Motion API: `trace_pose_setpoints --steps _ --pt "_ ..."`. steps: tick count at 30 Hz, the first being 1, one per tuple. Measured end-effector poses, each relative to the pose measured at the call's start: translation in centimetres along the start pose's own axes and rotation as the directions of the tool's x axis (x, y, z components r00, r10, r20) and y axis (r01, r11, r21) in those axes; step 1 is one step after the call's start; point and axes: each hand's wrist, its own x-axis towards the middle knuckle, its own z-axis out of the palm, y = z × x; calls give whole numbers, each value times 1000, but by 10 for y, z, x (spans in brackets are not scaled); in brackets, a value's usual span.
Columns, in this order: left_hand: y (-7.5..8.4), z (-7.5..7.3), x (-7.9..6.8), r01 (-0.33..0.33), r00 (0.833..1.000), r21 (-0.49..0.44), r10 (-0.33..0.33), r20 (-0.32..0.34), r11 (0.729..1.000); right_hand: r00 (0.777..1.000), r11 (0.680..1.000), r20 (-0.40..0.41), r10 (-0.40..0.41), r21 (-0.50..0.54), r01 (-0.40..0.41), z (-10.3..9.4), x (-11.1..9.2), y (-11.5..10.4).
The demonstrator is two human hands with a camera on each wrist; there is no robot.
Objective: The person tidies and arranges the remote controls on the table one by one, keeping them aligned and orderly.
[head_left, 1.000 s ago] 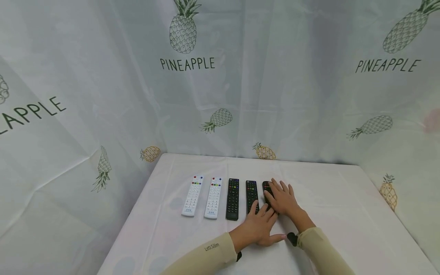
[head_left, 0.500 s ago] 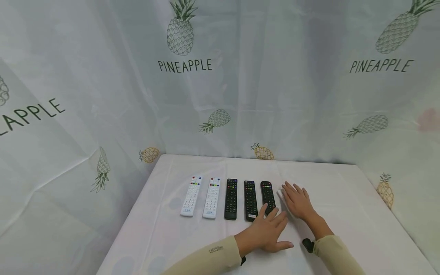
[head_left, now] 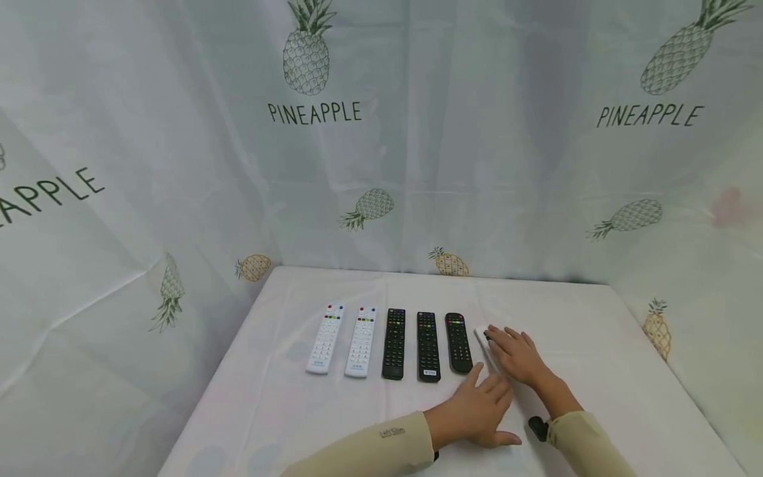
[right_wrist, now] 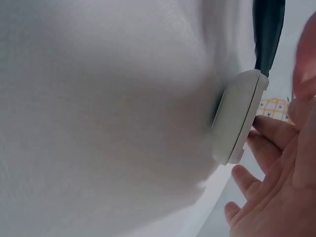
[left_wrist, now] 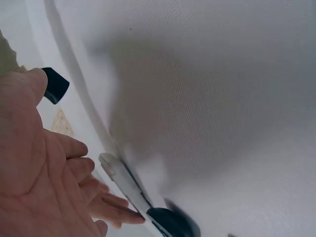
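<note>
My right hand [head_left: 517, 356] lies over a white remote control [head_left: 480, 332], its fingers extended and touching the remote's top. Most of that remote is hidden under both hands in the head view. My left hand [head_left: 477, 409] is at the remote's near end, fingers spread and thumb out to the right. In the right wrist view the white remote [right_wrist: 239, 118] lies flat on the cloth below my right fingertips. Left of it is a black remote [head_left: 458, 342] with a rounded top, apart from both hands.
Further left, two black remotes, a middle one [head_left: 428, 346] and a longer one [head_left: 394, 343], lie side by side. Two white remotes, one inner [head_left: 360, 342] and one outer [head_left: 325, 338], end the row. A pineapple-print curtain [head_left: 495, 165] hangs behind the white-covered table [head_left: 572, 318].
Both hands have moved right, away from the rightmost black remote, which now lies uncovered. The right hand now rests on the white remote, and the left hand has followed to its near end.
</note>
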Motion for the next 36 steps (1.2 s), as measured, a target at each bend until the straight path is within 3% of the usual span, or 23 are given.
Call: trace_pose_setpoints --steps 4,13,20,36 --pt "5 1 7 21 1000 16 -21 3 1000 1000 1000 10 17 -12 -17 0 0 -5" --pt "9 -1 20 99 992 -34 -95 87 995 999 999 13 45 3 -45 4 -1 -11" --pt "9 -1 23 200 971 -116 -181 153 973 998 999 21 51 -6 -51 4 -1 -13" --pt "4 -8 23 281 949 -161 -248 195 946 997 998 44 59 -36 -58 6 3 -11"
